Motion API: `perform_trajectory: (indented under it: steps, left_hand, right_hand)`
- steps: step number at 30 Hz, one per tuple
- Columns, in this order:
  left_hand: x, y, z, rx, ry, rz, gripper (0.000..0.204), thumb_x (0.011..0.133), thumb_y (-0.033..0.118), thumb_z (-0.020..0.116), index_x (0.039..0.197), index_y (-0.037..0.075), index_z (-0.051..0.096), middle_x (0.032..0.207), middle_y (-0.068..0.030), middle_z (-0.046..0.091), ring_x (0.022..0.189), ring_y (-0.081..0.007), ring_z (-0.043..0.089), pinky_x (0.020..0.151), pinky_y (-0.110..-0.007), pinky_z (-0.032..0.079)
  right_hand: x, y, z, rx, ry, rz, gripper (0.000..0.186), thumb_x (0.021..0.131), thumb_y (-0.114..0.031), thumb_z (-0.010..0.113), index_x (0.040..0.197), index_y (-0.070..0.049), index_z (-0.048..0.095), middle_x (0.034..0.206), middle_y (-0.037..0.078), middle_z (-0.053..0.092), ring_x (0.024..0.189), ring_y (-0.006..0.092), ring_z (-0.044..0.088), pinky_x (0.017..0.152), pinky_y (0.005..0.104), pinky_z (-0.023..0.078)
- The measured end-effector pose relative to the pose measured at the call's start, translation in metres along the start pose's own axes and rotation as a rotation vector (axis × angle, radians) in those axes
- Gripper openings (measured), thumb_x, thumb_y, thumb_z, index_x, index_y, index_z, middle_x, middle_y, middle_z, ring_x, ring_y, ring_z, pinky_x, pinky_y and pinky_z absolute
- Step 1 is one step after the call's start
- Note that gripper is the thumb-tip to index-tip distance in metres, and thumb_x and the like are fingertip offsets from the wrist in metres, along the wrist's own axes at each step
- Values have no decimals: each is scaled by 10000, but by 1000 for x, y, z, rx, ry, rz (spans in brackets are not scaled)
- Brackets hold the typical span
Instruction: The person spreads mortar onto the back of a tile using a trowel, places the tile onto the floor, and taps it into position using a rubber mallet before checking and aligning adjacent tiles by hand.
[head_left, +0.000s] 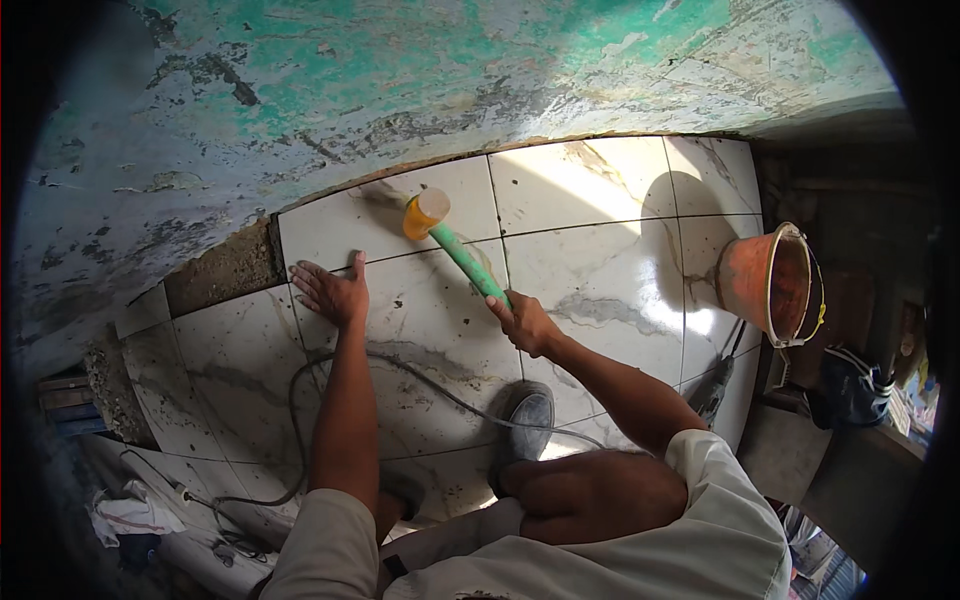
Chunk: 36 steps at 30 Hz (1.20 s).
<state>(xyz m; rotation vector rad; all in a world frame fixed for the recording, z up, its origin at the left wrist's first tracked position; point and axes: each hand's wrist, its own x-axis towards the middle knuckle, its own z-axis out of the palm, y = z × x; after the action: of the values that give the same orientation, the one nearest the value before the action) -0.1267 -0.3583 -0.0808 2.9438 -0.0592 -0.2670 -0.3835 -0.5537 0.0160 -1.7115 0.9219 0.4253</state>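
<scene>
My right hand (527, 324) grips the green handle of a mallet (466, 262) with a yellow-orange head and a pale striking face. The mallet's head is over a marbled white floor tile (330, 228) beside the wall; whether it touches the tile I cannot tell. Fingers spread, my left hand (334, 292) lies flat on the tiles near a joint, left of the mallet and holding nothing. Just left of that hand a gap in the tiling (228, 272) shows rough grey-brown bedding along the wall.
A worn wall (400, 70) with peeling green paint runs along the far side. An orange bucket (745, 275) stands at the right, beside a dark tool (715, 385). A grey cable (420, 378) crosses the tiles near my shoe (527, 412). A white cloth (135, 515) lies at lower left.
</scene>
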Motion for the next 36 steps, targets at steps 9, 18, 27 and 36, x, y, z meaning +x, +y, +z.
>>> perform_trajectory:
  steps: [9, 18, 27, 36]
  left_hand:
    - [-12, 24, -15, 72, -6, 881, 1024, 852, 681, 635, 1594, 90, 250, 1667, -211, 133, 1541, -409, 98, 1215, -602, 76]
    - [-112, 150, 18, 4, -287, 1292, 874, 921, 610, 567, 1572, 91, 301, 1651, -144, 230, 1540, -307, 172, 1254, -522, 114]
    - [-105, 163, 30, -220, -85, 1214, 836, 917, 455, 668, 1522, -5, 321, 1607, -249, 236, 1493, -422, 229, 1204, -566, 219]
    - [13, 78, 5, 200, -52, 995, 1074, 889, 735, 527, 1595, 12, 163, 1671, -193, 128, 1553, -352, 90, 1242, -541, 64]
  right_hand:
    - [-39, 7, 25, 832, 61, -28, 458, 1028, -513, 518, 876, -85, 455, 609, -1, 472, 483, 108, 464, 437, 294, 429]
    - [-25, 37, -18, 1014, 465, -11, 451, 1036, -532, 490, 877, -113, 439, 645, -2, 440, 475, 104, 441, 414, 281, 409]
    - [-40, 61, -47, 923, 552, -2, 489, 1032, -553, 480, 878, -91, 442, 639, 10, 470, 464, 103, 467, 419, 274, 436]
    - [-36, 30, 3, 1059, 186, 67, 497, 1024, -551, 501, 858, -85, 447, 626, 26, 458, 469, 141, 474, 435, 310, 444]
